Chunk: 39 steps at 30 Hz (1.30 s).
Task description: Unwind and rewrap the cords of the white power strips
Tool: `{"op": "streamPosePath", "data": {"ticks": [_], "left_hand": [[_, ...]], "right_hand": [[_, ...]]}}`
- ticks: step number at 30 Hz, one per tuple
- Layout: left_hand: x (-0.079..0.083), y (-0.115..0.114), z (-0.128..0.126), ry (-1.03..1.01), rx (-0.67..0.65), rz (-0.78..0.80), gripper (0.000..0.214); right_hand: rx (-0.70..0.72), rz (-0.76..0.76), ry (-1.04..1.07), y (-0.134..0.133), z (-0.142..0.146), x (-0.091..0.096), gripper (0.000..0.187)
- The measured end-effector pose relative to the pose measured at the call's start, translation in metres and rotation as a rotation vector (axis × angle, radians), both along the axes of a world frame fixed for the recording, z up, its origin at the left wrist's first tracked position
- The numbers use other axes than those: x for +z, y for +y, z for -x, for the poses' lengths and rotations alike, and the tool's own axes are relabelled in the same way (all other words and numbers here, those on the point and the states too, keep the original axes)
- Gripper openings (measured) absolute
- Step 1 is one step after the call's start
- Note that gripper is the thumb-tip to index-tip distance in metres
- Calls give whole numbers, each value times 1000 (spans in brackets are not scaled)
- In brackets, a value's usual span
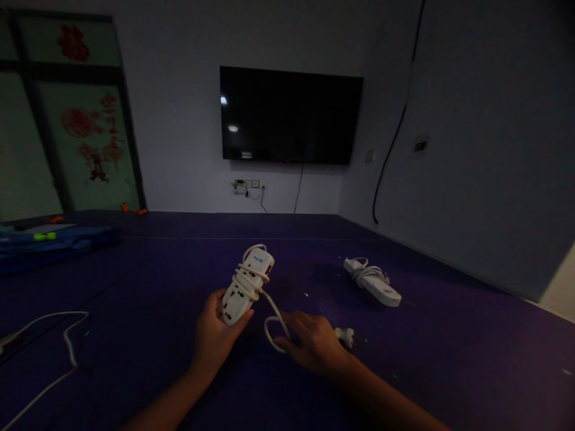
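My left hand (214, 331) is closed around the lower end of a white power strip (236, 301), which I hold tilted above the purple surface. Its white cord (274, 304) is wound several times about the strip's middle and runs off to the right in a loose loop. My right hand (311, 340) has its fingers curled on that cord. A white plug (345, 337) shows just beyond my right hand, partly hidden behind it.
Another white power strip (376, 285), wrapped in its own cord, lies to the right. A loose white cable (70, 344) curves at the left, below folded blue cloth (76, 240). A wall-mounted television (291, 117) hangs at the back. A dark cable (394, 140) dangles along the right wall.
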<state>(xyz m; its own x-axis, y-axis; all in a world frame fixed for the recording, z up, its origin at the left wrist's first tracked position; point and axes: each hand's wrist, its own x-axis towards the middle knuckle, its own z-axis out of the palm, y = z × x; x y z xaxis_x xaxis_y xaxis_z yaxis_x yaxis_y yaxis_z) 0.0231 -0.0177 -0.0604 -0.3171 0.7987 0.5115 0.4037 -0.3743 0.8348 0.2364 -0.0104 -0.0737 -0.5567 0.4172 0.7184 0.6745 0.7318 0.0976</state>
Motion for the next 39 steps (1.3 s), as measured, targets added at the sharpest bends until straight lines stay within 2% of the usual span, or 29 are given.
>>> {"op": "streamPosePath", "data": {"ticks": [8,13,15,17,21,27,30,32,34,39], "left_hand": [[6,22,27,-48,264,-16,59],[11,34,62,12,557,52,60],[12,36,72,85,628,81,59],[13,36,77,178,644,124,58],[11,35,72,419,521,153,54],[4,35,56,806,259,-112,47],[2,31,49,992,51,-195,49],[2,26,44,1079,-81,-235,51],[3,19,38,1122,-174,-288,51],[4,1,17,1130,-305,-461,50]], "right_hand": [[2,-70,15,-2,2,2,26],[63,-224,-16,-2,-3,7,17],[95,-306,-60,-4,-6,12,15],[118,-381,-95,-8,-9,19,14],[84,-516,-36,-17,-20,33,14],[-112,-671,148,-17,-39,53,13],[-182,-687,262,-11,-44,62,9],[-209,-666,356,-5,-46,65,9],[-249,-582,450,1,-48,68,12],[-343,-356,619,13,-54,67,31]]}}
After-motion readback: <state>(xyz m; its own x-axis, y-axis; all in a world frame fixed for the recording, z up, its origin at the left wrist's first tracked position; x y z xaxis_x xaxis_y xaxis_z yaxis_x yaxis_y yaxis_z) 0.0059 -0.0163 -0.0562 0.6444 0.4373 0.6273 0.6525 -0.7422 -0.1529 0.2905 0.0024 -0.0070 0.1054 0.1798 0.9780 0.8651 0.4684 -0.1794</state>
